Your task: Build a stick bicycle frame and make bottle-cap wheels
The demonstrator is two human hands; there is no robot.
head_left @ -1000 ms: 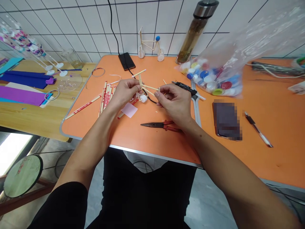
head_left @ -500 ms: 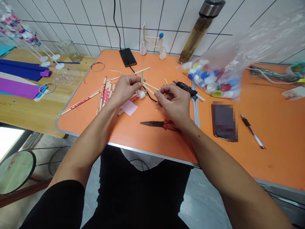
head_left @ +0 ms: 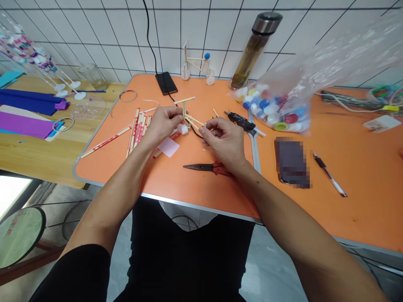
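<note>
My left hand and my right hand both pinch a small frame of thin wooden sticks. A white bottle cap is fixed low on the frame, just beyond my left fingers. My right fingertips hold the sticks' ends, close to a black cable lying on the orange table. Under my right wrist lie red-handled needle-nose pliers. A pink paper square sits below my left hand, and a pile of split chopsticks lies to its left.
A small stick bicycle model stands at the table's back, near a black phone. To the right are a black glue gun, a plastic bag of bottle caps, a tall flask, a pixelated phone and a pen.
The whole view has shifted slightly as my head moved. My hands have drawn a little closer together, and the stick frame has turned slightly in my fingers.
</note>
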